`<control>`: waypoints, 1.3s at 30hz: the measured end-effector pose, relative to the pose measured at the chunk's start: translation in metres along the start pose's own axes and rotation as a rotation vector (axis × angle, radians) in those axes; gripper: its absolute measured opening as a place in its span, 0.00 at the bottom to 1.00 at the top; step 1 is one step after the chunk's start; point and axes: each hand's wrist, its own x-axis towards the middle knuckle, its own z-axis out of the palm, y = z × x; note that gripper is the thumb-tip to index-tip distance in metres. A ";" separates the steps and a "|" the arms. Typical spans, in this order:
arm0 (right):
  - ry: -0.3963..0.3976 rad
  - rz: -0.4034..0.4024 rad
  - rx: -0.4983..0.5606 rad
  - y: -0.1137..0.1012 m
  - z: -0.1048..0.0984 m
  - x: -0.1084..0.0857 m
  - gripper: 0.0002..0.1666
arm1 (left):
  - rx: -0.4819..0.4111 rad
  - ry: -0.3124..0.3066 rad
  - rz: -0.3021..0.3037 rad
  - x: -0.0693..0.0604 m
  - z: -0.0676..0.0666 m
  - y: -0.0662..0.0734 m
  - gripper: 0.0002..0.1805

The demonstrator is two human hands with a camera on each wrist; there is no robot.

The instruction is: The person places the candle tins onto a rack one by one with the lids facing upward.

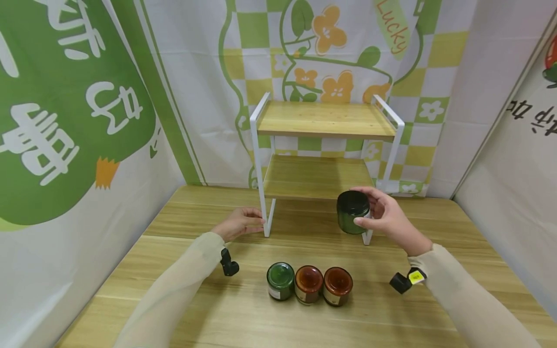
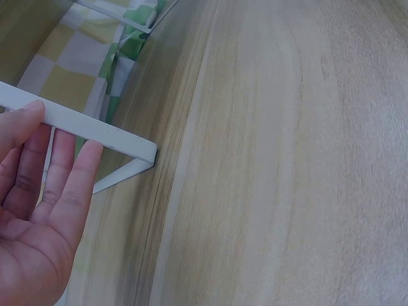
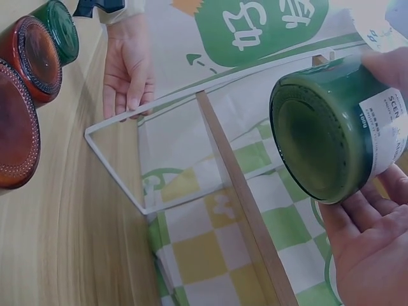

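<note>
My right hand (image 1: 387, 217) grips a green glass candle jar (image 1: 353, 212) with a black lid, in front of the lower board's right end. The right wrist view shows the jar's base (image 3: 312, 146) and white label (image 3: 386, 127), with thumb and fingers on opposite sides. My left hand (image 1: 241, 224) pinches the front left leg of a white-framed shelf rack (image 1: 267, 217) near its foot; in the left wrist view the thumb lies over the white leg (image 2: 102, 131). Three more jars stand in a row on the table: one green (image 1: 280, 280) and two amber (image 1: 309, 284), (image 1: 338, 286).
The rack has a wooden top board (image 1: 326, 118) and a lower board (image 1: 317, 176). It stands on a wooden table (image 1: 209, 309) before a green-and-yellow checked cloth (image 1: 254, 29). Printed cloths also hang on the left (image 1: 109, 203) and right (image 1: 513, 159).
</note>
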 end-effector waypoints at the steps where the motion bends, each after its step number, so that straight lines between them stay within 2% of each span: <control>1: 0.003 0.001 0.007 0.000 0.000 0.000 0.33 | 0.001 -0.001 0.001 0.000 0.000 0.000 0.05; 14: 0.016 -0.004 0.082 0.001 0.001 0.003 0.32 | 0.011 -0.007 -0.003 0.000 0.001 0.000 0.05; 29: 0.027 -0.021 0.072 0.000 0.002 0.003 0.32 | -0.005 -0.002 -0.004 0.000 0.000 -0.001 0.06; 39: 0.041 -0.002 0.056 -0.007 0.001 0.006 0.32 | -0.010 0.005 -0.004 0.000 0.000 -0.001 0.06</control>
